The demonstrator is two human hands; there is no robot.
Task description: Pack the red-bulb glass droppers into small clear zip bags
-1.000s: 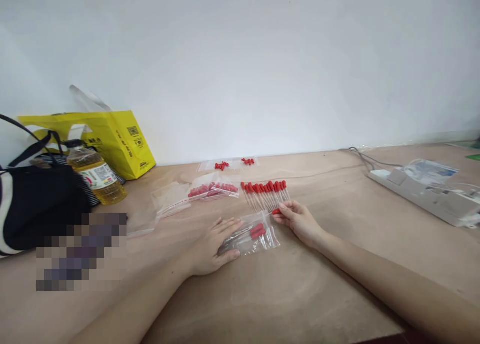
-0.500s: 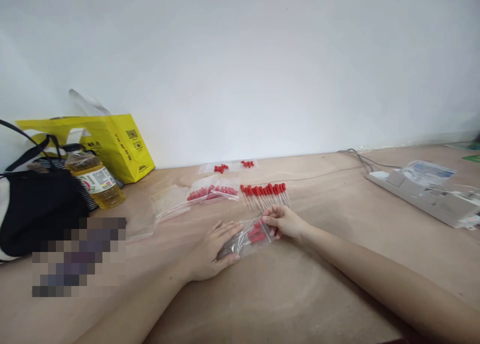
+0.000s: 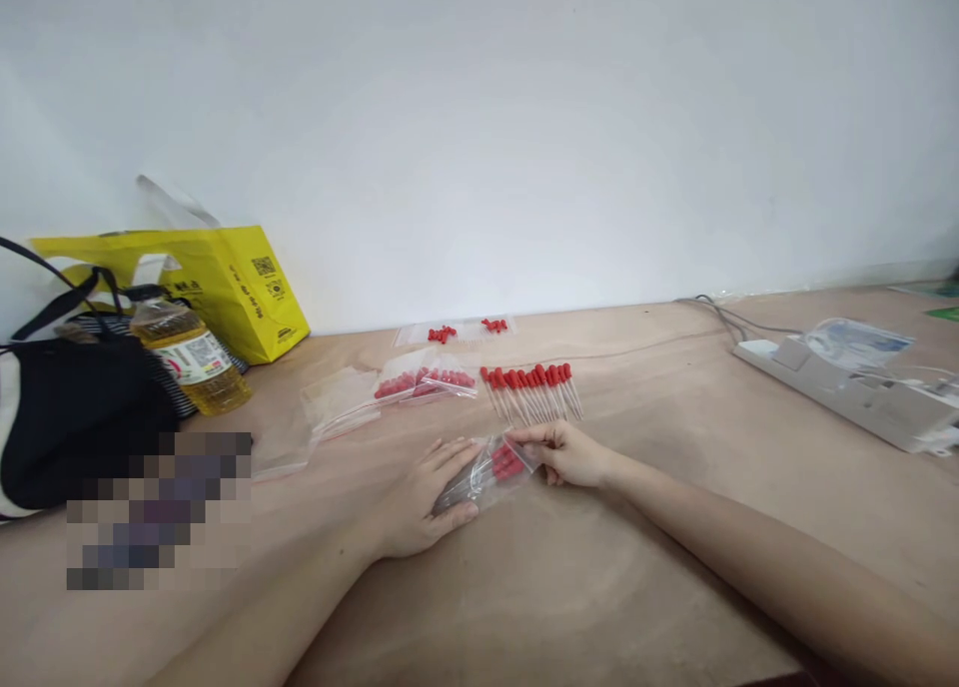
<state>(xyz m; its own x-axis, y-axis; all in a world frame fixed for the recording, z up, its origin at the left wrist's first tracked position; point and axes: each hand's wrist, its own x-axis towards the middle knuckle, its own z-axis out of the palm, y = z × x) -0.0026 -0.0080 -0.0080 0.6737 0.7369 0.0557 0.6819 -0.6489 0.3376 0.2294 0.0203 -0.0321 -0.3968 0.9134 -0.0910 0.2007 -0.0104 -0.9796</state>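
A clear plastic zip bag [image 3: 479,479] lies on the table with several red-tipped sticks in it, their red ends [image 3: 506,460] toward its right end. My left hand [image 3: 427,499] rests over the bag's left part, thumb and fingers on either side, holding it against the table. At the bag's right end my right hand [image 3: 560,452] has thumb and fingers closed on the plastic edge. Just beyond that hand, a row of red-headed sticks [image 3: 533,382] lies side by side, heads away from me.
Behind my left hand are bags with red pieces [image 3: 424,379] and clear bags [image 3: 341,407]. More red-tipped pieces [image 3: 442,336] lie near the wall. An oil bottle [image 3: 196,357], a yellow bag [image 3: 262,298] and a black bag [image 3: 82,417] stand left; a power strip [image 3: 839,397] lies right.
My right hand has shifted slightly left and toward me along the bag's edge. The red ends inside have moved slightly left and bunched closer. My left hand has hardly moved.
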